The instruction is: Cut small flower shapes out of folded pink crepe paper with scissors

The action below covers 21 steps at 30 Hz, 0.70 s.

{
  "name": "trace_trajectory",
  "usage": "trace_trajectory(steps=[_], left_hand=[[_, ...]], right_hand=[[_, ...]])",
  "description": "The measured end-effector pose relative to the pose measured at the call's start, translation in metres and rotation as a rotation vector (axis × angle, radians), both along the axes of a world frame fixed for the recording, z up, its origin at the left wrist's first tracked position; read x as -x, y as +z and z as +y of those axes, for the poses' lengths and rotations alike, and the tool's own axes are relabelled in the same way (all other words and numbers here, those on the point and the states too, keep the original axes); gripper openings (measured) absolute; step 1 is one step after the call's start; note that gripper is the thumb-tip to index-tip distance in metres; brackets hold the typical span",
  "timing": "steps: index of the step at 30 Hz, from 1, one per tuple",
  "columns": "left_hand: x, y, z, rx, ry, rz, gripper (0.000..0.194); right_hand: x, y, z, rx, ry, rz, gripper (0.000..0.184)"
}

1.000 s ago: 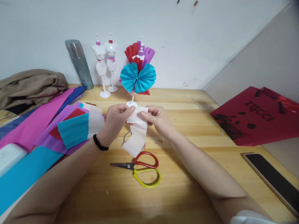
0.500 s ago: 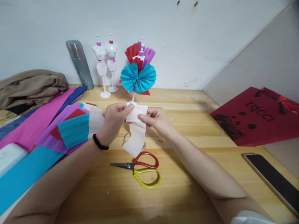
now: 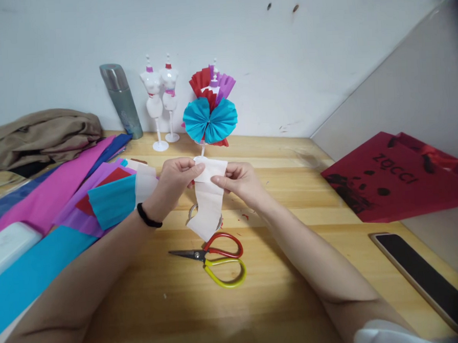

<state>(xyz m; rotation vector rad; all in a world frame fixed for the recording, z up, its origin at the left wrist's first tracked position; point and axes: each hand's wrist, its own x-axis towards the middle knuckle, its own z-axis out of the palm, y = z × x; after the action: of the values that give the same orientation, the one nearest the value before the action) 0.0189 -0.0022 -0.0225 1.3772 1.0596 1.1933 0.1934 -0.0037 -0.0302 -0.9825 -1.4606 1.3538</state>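
You are working in what is looking like a small craft corner, with a pale wooden table (image 3: pixel 175 317) standing against a scuffed white wall (image 3: pixel 71 31); the view is not settling whether it is a home or a studio. Coloured sheets (image 3: pixel 68 185) of paper or thin cloth are lying along your left, scissors (image 3: pixel 197 255) are resting before you, and little white dress forms (image 3: pixel 155 107) are standing at the back, one of them wearing pleated pieces (image 3: pixel 222 121). A flask (image 3: pixel 124 108), a phone (image 3: pixel 418 274) and a red bag (image 3: pixel 391 183) are sharing the space.
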Motion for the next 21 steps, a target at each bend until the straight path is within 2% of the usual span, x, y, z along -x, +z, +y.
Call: trace_trajectory(steps=[4, 8, 12, 17, 21], left_hand=[[-0.001, -0.003, 0.001, 0.000, 0.014, -0.014, 0.023], [-0.003, -0.005, 0.002, -0.020, 0.043, -0.004, 0.024], [-0.003, -0.005, 0.001, -0.055, 0.040, 0.001, 0.029], [0.003, -0.003, 0.002, 0.009, -0.145, -0.063, 0.043], [0.007, -0.006, 0.005, 0.078, -0.283, -0.036, 0.033]], right_hand=[[-0.006, 0.000, 0.003, -0.010, 0.059, -0.024, 0.030], [-0.010, -0.001, 0.004, -0.013, 0.062, -0.082, 0.046], [-0.008, -0.002, 0.004, 0.000, 0.057, -0.075, 0.042], [-0.008, -0.002, 0.006, -0.018, 0.007, -0.049, 0.037], [-0.009, -0.002, 0.007, -0.035, 0.003, -0.044, 0.035]])
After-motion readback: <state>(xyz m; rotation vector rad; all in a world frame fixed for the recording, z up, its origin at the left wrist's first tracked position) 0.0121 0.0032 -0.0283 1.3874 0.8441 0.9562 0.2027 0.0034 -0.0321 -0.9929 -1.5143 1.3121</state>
